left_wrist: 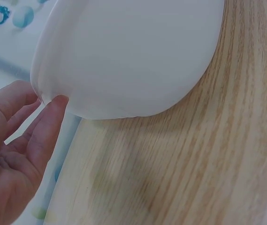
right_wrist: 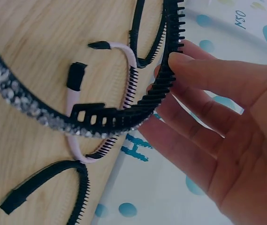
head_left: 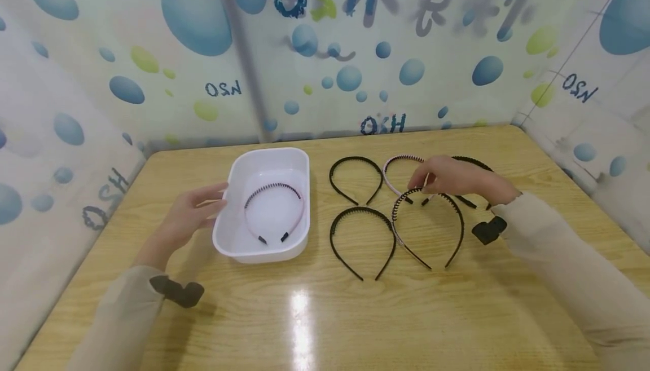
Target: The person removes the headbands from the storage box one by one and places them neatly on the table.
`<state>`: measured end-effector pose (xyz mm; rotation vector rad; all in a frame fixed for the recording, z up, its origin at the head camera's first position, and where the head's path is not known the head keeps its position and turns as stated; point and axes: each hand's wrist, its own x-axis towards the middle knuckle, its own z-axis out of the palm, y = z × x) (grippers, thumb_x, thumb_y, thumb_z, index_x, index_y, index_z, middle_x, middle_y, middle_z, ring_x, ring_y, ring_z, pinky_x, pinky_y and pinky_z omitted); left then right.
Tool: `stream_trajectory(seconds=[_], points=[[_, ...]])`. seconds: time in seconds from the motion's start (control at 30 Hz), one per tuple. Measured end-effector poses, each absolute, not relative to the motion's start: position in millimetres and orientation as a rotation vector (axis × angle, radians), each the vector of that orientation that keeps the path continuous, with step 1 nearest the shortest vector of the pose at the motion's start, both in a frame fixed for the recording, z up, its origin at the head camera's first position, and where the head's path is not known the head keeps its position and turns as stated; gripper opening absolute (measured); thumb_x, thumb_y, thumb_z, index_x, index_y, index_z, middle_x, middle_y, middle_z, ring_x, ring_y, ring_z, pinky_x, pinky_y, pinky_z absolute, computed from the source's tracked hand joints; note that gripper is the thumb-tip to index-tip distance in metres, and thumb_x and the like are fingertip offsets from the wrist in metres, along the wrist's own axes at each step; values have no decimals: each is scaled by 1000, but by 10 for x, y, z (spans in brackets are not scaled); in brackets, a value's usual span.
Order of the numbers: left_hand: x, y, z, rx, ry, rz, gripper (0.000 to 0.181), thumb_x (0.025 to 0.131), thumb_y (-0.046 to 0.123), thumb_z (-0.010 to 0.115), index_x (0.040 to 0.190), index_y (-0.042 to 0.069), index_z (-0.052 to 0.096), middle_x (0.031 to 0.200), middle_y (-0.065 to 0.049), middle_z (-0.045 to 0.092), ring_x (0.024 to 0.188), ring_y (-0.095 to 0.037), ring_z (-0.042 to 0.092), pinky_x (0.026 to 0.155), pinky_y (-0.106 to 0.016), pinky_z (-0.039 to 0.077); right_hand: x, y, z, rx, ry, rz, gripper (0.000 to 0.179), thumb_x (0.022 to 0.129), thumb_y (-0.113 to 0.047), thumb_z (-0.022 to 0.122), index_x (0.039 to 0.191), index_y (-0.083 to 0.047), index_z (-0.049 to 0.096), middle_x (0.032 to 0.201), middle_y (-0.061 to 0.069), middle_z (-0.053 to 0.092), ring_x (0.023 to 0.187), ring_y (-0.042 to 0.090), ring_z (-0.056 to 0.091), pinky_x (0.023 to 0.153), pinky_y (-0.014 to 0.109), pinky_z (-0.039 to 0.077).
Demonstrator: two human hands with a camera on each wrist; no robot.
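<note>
My right hand pinches a black toothed headband at the top of its arch, thumb on one face and fingers on the other. Glittering stones cover its outer side in the right wrist view. Its two ends hang downward. My left hand touches the left side of a white plastic tray with fairly straight fingers. Inside the tray lies a pale pink headband with dark teeth and black tips. The left wrist view shows fingertips against the tray's wall.
Several headbands lie on the wooden table: a black one at the back, a pink one partly behind my right hand, a black one to the right, and another black one in front. A bubble-patterned sheet hangs behind.
</note>
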<state>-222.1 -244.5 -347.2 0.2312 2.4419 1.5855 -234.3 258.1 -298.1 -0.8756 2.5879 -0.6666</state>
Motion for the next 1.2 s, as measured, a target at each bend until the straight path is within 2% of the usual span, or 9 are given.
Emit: stream_trajectory(seconds=[0.2,0.3,0.37,0.6,1.07,1.2], points=[[-2225,-2438,-3454,214,2464,1551,59,92,27,57,141,3,34,130,-25,43,118,-30,45,82,-29,52,-2299,2641,-3103,-863,2544,-702,23,84,6,59,105,0,66,104,11,64,87,25,60,69,32,54],[-2229,-2443,-3447,214,2462,1549,59,92,27,57,141,3,34,130,-25,42,120,-35,41,82,-29,52,-2286,2649,-3151,-840,2535,-714,22,85,5,59,105,-1,66,102,8,64,89,25,59,70,32,54],[-2231,-2447,-3449,213,2464,1548,59,92,27,57,141,4,34,131,-25,43,119,-32,43,82,-29,52,-2279,2647,-3178,-845,2534,-715,21,85,5,59,104,-1,66,101,8,64,89,25,59,71,33,54],[-2245,-2449,-3481,216,2438,1594,59,91,26,58,140,2,35,130,-24,43,105,-7,52,82,-29,52,-2289,2675,-3274,-829,2533,-710,21,85,5,59,103,-2,67,101,6,64,91,22,58,74,33,53],[-2251,-2450,-3494,211,2418,1618,60,91,25,58,140,1,34,131,-25,42,104,-5,51,82,-30,52,-2323,2715,-3380,-801,2514,-776,19,85,3,61,102,-1,67,97,6,64,85,20,58,68,30,52],[-2252,-2450,-3493,207,2415,1617,60,91,25,58,140,1,34,131,-25,42,106,-8,51,83,-30,52,-2331,2723,-3407,-808,2522,-777,18,84,3,62,101,-1,67,97,5,64,83,18,58,67,29,52]])
